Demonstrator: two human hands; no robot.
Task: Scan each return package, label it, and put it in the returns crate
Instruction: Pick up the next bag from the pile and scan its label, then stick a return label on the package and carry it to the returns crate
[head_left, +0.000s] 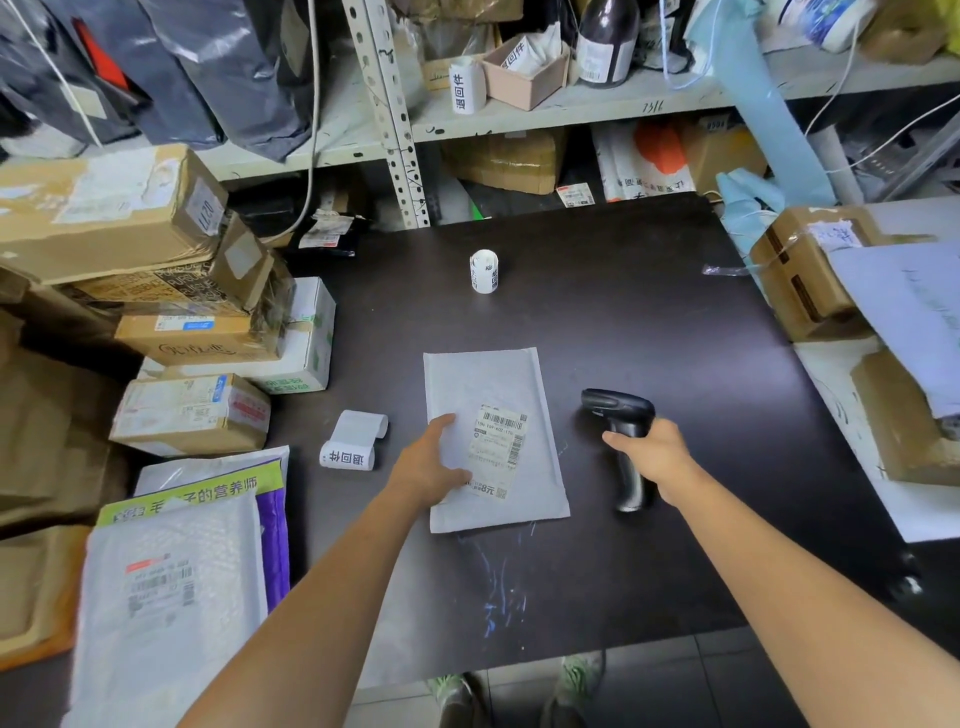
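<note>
At the centre of the frame a white padded mailer lies flat on the dark desk. The left hand rests on its lower left part, fingers seemingly straight. Just right, the right hand grips a black barcode scanner. A label roll lies left of the mailer.

Counter: dark, matt laminate, scuffed with pale scratches. Padded mailer: white, matt plastic, faintly dimpled; paper shipping label. Scanner: black plastic, semi-gloss. Label roll: white paper. Stacked boxes: brown cardboard, glossy tape.
</note>
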